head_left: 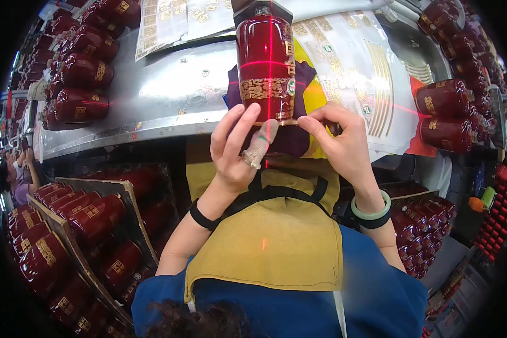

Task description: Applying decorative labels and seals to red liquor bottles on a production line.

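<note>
A dark red glass bottle [263, 53] with gold ornament lies in front of me, its base toward me, on a dark purple cloth [303, 84]. A narrow gold strip [287, 122] runs across the bottle near its base. My left hand [236, 149] is at the lower left of the bottle, two fingers stretched out along its side. Its thumb, wrapped in a pale cover, presses against the strip. My right hand [343, 135] pinches the strip's right end between thumb and forefinger, just off the bottle's side. Red laser lines cross on the glass.
Sticker sheets [343, 73] with gold pieces and strips lie right of the bottle, and another sheet [163, 25] lies behind on the metal table [152, 84]. Red bottles [87, 71] are stacked left, more bottles [445, 98] right. Lower left, a wooden-edged rack [135, 219] holds several.
</note>
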### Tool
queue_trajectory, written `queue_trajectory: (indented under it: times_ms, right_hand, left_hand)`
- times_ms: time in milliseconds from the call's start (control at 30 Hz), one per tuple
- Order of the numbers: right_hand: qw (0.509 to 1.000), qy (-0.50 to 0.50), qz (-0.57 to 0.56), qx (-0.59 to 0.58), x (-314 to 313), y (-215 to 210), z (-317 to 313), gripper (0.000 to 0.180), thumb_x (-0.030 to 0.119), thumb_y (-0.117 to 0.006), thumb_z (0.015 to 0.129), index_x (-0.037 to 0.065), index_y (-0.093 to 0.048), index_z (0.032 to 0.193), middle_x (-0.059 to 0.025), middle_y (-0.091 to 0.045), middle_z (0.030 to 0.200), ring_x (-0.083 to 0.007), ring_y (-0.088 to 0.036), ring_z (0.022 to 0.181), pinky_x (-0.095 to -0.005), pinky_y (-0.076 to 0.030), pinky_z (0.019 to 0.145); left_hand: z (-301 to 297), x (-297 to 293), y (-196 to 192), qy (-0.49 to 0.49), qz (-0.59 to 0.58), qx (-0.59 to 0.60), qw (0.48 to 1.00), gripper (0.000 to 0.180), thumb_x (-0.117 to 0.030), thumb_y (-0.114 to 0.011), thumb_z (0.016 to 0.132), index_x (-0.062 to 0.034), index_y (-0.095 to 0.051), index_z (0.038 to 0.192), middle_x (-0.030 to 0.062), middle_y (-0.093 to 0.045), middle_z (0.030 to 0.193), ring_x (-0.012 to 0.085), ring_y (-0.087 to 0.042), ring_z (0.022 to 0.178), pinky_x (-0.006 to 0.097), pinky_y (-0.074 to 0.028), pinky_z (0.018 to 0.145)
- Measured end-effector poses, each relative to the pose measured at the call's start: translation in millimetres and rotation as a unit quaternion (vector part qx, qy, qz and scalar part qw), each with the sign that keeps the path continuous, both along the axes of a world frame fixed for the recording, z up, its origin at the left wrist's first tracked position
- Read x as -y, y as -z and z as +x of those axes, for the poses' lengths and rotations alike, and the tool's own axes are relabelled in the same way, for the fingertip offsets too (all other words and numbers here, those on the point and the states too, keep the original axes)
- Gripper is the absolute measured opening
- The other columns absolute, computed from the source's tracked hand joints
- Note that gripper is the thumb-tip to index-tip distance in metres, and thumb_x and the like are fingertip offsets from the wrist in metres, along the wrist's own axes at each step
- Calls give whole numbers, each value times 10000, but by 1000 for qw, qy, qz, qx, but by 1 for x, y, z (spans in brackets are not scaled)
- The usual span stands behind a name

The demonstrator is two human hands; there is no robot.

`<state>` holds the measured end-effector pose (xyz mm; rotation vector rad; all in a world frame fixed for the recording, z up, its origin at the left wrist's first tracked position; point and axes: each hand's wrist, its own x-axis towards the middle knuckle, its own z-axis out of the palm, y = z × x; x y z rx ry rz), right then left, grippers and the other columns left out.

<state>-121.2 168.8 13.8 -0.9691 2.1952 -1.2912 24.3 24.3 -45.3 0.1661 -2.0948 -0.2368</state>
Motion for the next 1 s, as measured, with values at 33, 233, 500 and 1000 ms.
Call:
queue_trajectory:
  times_ms: [33, 233, 500, 1000]
  right_hand:
    - [1000, 6, -2, 3, 0, 0, 0, 184, 162, -807, 886, -16, -758, 878, -108, -700, 764, -177, -632, 683, -325, -467, 653]
    - [999, -13, -32, -7, 0, -1, 2, 184, 156, -801, 890, -19, -750, 873, -109, -682, 747, -186, -611, 667, -329, -461, 646]
    - [999, -9, -34, -9, -1, -2, 1, 189, 151, -804, 885, -24, -739, 855, -100, -663, 726, -188, -581, 648, -331, -453, 643]
    - [999, -20, -38, -1, 4, -2, 2, 198, 155, -806, 885, -22, -728, 844, -98, -659, 733, -198, -585, 656, -344, -457, 645]
  left_hand:
    - [2, 0, -2, 48, 73, 5, 996, 409, 53, -826, 798, 44, -694, 1185, 141, -713, 1229, 319, -688, 1084, 384, -576, 900]
    - [2, 8, 5, 22, 135, -23, 990, 296, 98, -827, 770, 20, -770, 1051, 122, -756, 1121, 302, -732, 1030, 367, -616, 865]
    - [6, 3, 5, 10, 145, -11, 989, 332, 95, -825, 780, 36, -741, 1096, 148, -739, 1173, 321, -708, 1066, 384, -603, 891]
    - [5, 7, 7, 26, 154, -15, 988, 354, 113, -820, 773, 78, -725, 1111, 189, -737, 1152, 330, -720, 1068, 382, -605, 913]
